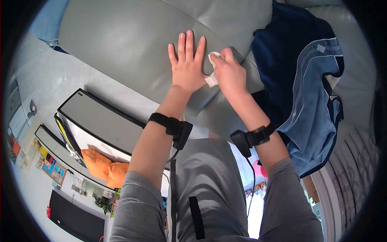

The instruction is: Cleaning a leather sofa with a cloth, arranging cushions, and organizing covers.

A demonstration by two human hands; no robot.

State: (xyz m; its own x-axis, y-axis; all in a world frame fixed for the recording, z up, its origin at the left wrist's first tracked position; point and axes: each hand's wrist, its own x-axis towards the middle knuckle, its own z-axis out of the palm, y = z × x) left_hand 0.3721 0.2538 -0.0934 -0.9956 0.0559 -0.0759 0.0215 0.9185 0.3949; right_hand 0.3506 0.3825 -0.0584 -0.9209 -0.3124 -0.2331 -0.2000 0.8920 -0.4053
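My left hand (186, 66) lies flat on a grey leather sofa seat (121, 44), its fingers spread and nothing in it. Just to its right, my right hand (230, 74) is closed around a crumpled white cloth or tissue (212, 79). Part of the white piece sticks out below the fingers and another part above, close by the left thumb. Both touch the seat near a seam between cushions. The rest of the white piece is hidden inside my right hand.
A dark and light blue garment (310, 88) drapes over the sofa at the right. At the left stands a long grey-topped unit (102, 119) with orange cushions (105, 167) by it. Pale floor (76, 74) shows beside the sofa. Black straps with boxes and cables sit on my forearms.
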